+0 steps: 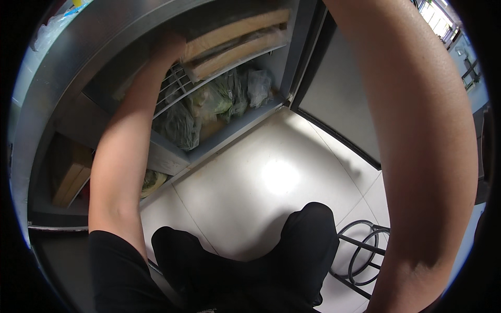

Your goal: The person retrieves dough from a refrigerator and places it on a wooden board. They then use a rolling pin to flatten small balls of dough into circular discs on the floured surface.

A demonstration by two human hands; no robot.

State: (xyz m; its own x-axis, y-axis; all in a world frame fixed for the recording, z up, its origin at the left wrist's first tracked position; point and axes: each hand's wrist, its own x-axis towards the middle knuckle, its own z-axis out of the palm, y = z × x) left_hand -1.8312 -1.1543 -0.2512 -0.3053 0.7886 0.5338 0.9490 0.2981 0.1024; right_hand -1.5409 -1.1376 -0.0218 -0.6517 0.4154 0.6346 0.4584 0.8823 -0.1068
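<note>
My left hand [170, 45] reaches into an undercounter steel fridge, at the left end of two stacked shallow wooden trays or boxes [238, 33] on a white wire shelf [178, 80]. Shade hides its fingers, so whether it grips them cannot be told. Beneath the shelf lie clear plastic bags [211, 99] with greenish and pale contents, and another clear bag [259, 88] at the right. My right arm rises along the right side and leaves the picture at the top; the right hand is out of view.
The fridge door [336, 82] stands open on the right. A second compartment at the left holds wooden boxes [72, 184] and a leafy bundle [152, 183]. A black metal rack or stool frame [362, 250] stands at lower right on the tiled floor [250, 195], beside my knees.
</note>
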